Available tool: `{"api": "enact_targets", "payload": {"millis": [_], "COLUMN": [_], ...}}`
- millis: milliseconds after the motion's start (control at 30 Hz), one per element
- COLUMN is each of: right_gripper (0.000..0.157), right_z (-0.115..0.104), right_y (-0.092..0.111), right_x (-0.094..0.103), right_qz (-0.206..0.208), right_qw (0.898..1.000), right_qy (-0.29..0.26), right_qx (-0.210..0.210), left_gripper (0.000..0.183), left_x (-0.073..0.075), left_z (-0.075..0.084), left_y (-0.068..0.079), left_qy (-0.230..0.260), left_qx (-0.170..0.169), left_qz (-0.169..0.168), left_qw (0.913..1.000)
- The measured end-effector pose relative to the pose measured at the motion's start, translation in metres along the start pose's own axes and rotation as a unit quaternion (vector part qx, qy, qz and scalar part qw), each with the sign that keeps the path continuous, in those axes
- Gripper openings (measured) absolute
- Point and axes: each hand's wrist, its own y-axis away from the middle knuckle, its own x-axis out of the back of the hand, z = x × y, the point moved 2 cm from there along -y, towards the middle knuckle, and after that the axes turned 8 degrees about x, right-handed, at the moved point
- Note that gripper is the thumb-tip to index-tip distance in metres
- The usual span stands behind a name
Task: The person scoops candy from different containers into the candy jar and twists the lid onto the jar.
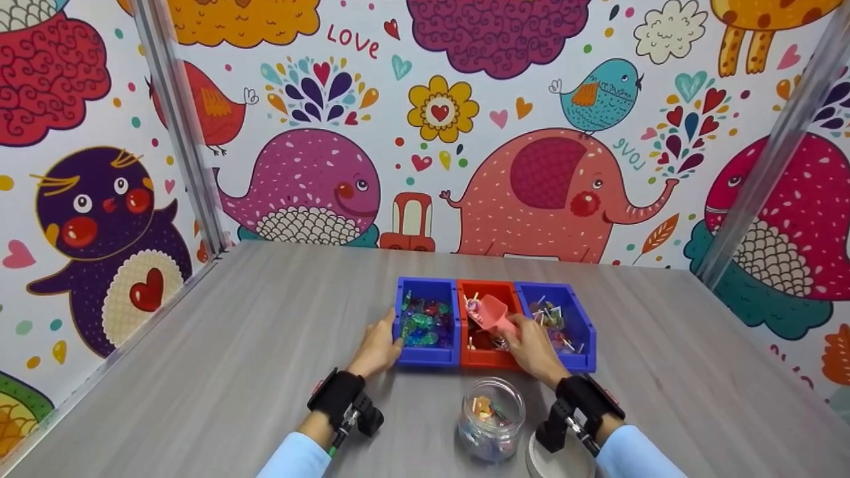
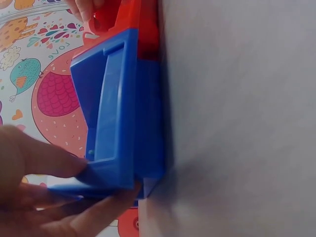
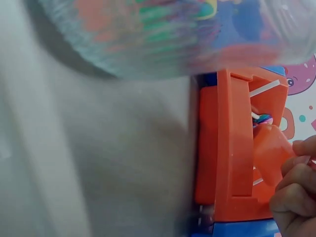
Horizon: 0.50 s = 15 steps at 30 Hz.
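My left hand (image 1: pixel 377 345) grips the left side wall of a blue bin (image 1: pixel 427 357). In the left wrist view, the thumb lies on that bin's rim and the fingers on its outer side. My right hand (image 1: pixel 534 348) holds a pink scoop (image 1: pixel 493 311) by its handle, inside the middle red bin (image 1: pixel 487 360). Lollipops with white sticks lie in the red bin, and one lollipop (image 3: pixel 264 119) shows by the scoop in the right wrist view. Green, blue and red translucent pieces (image 1: pixel 422 328) fill part of the left bin.
A second blue bin (image 1: pixel 579 363) holding wrapped lollipops adjoins the red one on the right. In front stands an uncapped clear jar (image 1: pixel 491 431) with colourful contents, and a pale round lid (image 1: pixel 548 465) lies beside it. Patterned walls rise behind the grey table (image 1: pixel 285 312).
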Motion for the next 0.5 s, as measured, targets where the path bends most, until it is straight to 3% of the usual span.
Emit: {"api": "enact_targets", "payload": {"millis": [267,500], "right_gripper": [0.022,0.021], "right_z": [-0.003,-0.006], "right_y": [0.001,0.004], "right_x": [0.008,0.012], "right_qz": [0.007,-0.014], "right_qw": [1.0,0.999], "right_qy": [-0.005,-0.019], "right_qx": [-0.005,-0.049], "left_gripper": [0.056,0.057], "left_x": [0.001,0.0], "left_z": [0.001,0.0], "left_y": [0.001,0.0], "left_qy": [0.005,0.007], "left_qx": [-0.008,-0.004], "left_qz": [-0.001,-0.006], "left_qw": [1.0,0.9999]}}
